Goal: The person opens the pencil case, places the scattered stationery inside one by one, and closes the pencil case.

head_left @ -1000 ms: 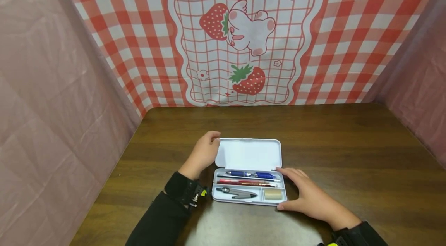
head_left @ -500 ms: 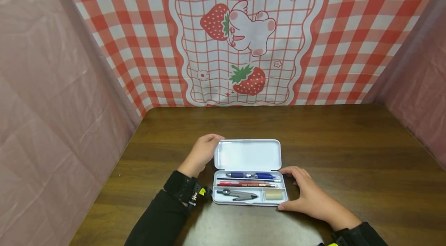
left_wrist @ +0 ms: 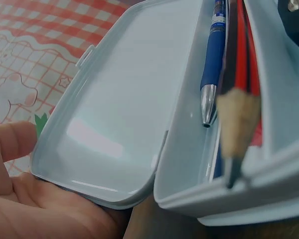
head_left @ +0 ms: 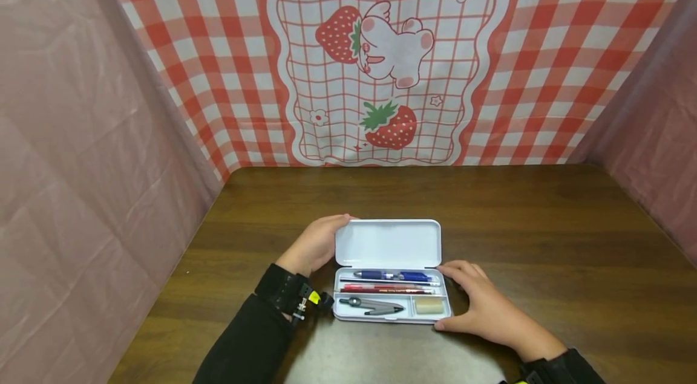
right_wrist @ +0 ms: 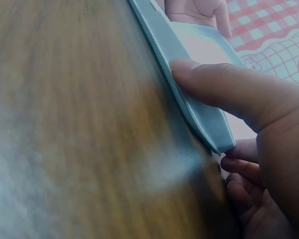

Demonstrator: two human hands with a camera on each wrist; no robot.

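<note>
A white pencil case (head_left: 391,318) lies open on the wooden table, its lid (head_left: 388,243) tipped back. My left hand (head_left: 312,246) holds the lid at its left edge, some fingers hidden behind it. In the left wrist view, a fingertip sits close to the lid's edge. My right hand (head_left: 481,306) grips the case's right end. Its thumb presses the front wall in the right wrist view. Inside lie a blue pen (head_left: 373,275), a red-and-black pencil (left_wrist: 239,102), a grey compass (head_left: 376,305) and a beige eraser (head_left: 429,305).
The case stands near the middle of the brown wooden table (head_left: 261,196). A red-and-white strawberry cloth (head_left: 392,69) hangs along the back edge. Pink curtains (head_left: 98,190) hang at both sides. Each wrist wears a black band with a small device (head_left: 310,299).
My left hand's fingers have gone from curled at the lid's far left corner to reaching behind the lid. The lid looks slightly more raised. My right hand stays at the case's right end.
</note>
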